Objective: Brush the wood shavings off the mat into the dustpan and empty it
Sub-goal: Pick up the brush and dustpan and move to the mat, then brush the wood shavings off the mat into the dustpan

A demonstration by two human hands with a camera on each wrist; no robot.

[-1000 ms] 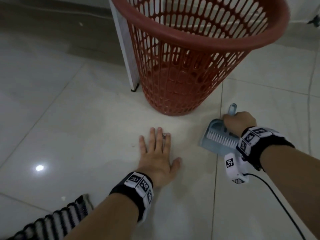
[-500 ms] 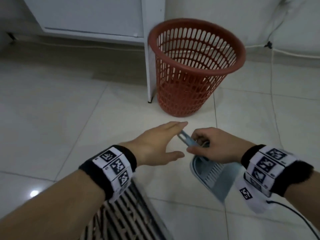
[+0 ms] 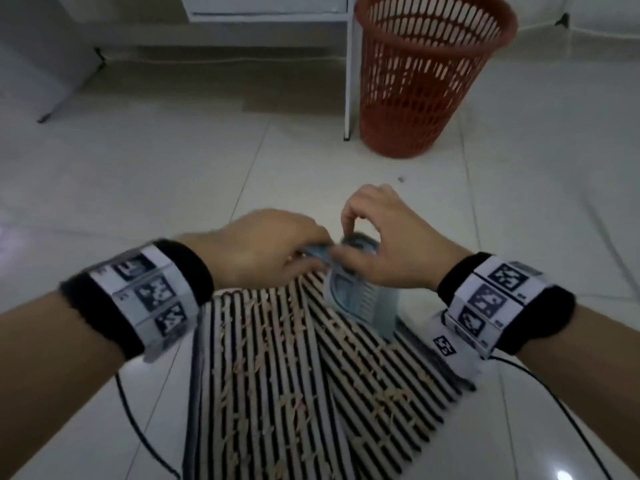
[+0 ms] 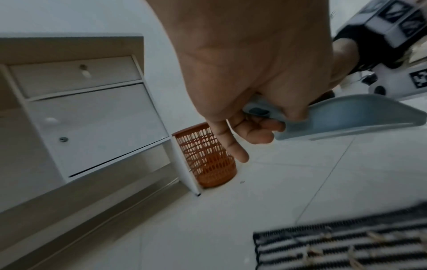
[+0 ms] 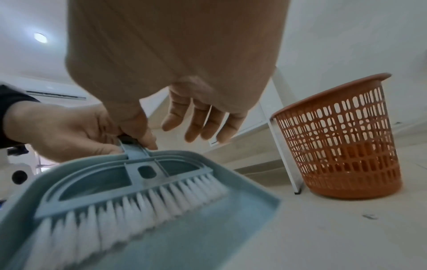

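A black-and-white striped mat (image 3: 277, 375) lies on the floor with several pale wood shavings (image 3: 256, 362) scattered over it. Above its far end hangs a pale blue dustpan (image 3: 360, 299), with a white-bristled brush (image 5: 129, 204) clipped inside it. My left hand (image 3: 298, 258) grips the handle, fingers curled round it (image 4: 261, 127). My right hand (image 3: 341, 245) is at the top of the set. In the right wrist view its thumb rests on the brush handle and its fingers (image 5: 196, 126) hang loose, touching nothing.
An orange lattice waste basket (image 3: 415, 81) stands on the floor beyond the mat, next to the leg of a white cabinet (image 3: 270, 8). Black cables (image 3: 138, 410) trail over the pale floor tiles on both sides of the mat.
Both hands and the dustpan set have come back from beside the basket to above the mat. My left hand, flat on the floor a second ago, now grips the handle. My right hand's grip has loosened.
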